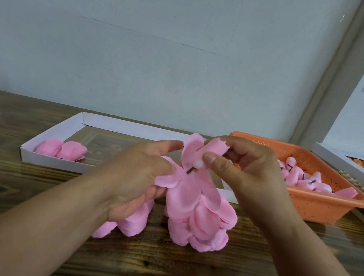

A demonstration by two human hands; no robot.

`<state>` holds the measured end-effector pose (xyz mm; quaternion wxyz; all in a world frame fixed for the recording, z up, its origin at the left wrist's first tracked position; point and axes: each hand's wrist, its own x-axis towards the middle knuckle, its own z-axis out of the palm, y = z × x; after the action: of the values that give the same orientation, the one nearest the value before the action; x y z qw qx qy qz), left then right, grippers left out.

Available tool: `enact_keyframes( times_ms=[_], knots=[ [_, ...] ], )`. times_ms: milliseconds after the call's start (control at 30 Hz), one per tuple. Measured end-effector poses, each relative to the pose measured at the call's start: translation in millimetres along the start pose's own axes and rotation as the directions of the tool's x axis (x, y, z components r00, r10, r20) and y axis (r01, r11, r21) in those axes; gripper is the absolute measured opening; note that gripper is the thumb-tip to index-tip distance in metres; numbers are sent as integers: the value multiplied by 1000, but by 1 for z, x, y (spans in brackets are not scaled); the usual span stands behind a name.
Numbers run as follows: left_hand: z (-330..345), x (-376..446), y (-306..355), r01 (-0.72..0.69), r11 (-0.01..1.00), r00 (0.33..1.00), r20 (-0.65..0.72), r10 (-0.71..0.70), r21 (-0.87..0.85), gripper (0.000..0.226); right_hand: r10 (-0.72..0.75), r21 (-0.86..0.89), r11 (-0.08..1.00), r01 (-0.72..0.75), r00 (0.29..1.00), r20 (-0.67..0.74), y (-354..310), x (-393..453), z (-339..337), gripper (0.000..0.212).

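While your right hand (250, 174) pinches the pink fabric bud (196, 150) between thumb and curled fingertips, its short dark wire stem (191, 170) points down at the middle of the top layer, just above the dark wooden table (152, 273). Your left hand (138, 174) grips the stack of pink fabric petal layers (203, 229), thumb pressed on top and fingers curled underneath.

The main risk I see is the stem missing the centre hole, which I cannot make out here. If you push off-centre, the wire will likely pierce or crease the thin fabric. The lower layers hang loose and fan out toward the table, so a looser left grip could let several slide off. You may also thread two layers at once, since they cling together. Squeezing the bud hard would probably crumple its frayed upper edge.

More buds wait in the orange perforated plastic basket (324, 206) on your right, and the shallow white cardboard tray (50, 161) holds pink pieces behind your left hand.
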<state>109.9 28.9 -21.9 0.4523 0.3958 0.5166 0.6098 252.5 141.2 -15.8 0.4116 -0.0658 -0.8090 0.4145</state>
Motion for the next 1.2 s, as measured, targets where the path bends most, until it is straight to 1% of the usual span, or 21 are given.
enact_keyframes(
  times_ms=[33, 100, 200, 233, 300, 333, 433, 533, 667, 733, 867, 967, 1067, 1200],
  knots=[
    [1, -1, 0, 0, 999, 1000, 3, 1, -46, 48, 0, -9, 1000, 0, 1000, -1, 0, -1, -1, 5],
    [3, -3, 0, 3, 988, 1000, 24, 1, -153, 33, -7, -33, 999, 7, 1000, 7, -1, -2, -1, 5],
    [6, -6, -3, 52, 965, 998, 36, -44, -257, 17, -22, -69, 997, 23, 1000, 15, -1, -2, 0, 5],
    [6, -6, -4, 65, 955, 998, 30, -59, -289, 17, -27, -83, 996, 29, 999, 19, -1, -2, 0, 5],
    [6, -5, -7, 76, 927, 997, 19, -74, -368, 24, -44, -131, 990, 47, 999, 26, -1, -2, 1, 6],
    [7, -3, -9, 73, 907, 996, -9, -84, -415, 25, -53, -161, 985, 57, 998, 31, 0, -2, 1, 7],
    [11, 1, -15, 65, 862, 979, -133, -152, -504, 15, -74, -219, 972, 84, 996, 53, 2, -3, 3, 9],
    [15, 5, -19, 85, 877, 961, -193, -198, -473, 18, -27, -188, 981, 40, 997, 71, 4, -6, 6, 6],
    [21, 5, -18, 151, 862, 947, -179, -267, -484, 5, -11, -146, 989, 25, 995, 95, 2, -9, 5, 4],
    [21, 6, -21, 168, 869, 940, -189, -284, -466, 6, 0, -134, 991, 13, 996, 94, 1, -10, 4, 4],
    [20, 8, -24, 94, 895, 921, -304, -244, -435, 10, 1, -207, 978, 18, 996, 90, 2, -11, 1, 4],
    [22, 6, -25, 47, 912, 920, -338, -198, -408, 4, -20, -257, 965, 47, 994, 108, 2, -13, -1, 12],
    [22, 3, -25, 20, 917, 931, -328, -162, -398, 8, -29, -286, 957, 56, 995, 98, 2, -16, 0, 13],
    [20, 1, -29, -1, 919, 946, -299, -127, -394, 21, 22, -339, 941, 5, 997, 74, 3, -15, 0, 10]
  ],
)
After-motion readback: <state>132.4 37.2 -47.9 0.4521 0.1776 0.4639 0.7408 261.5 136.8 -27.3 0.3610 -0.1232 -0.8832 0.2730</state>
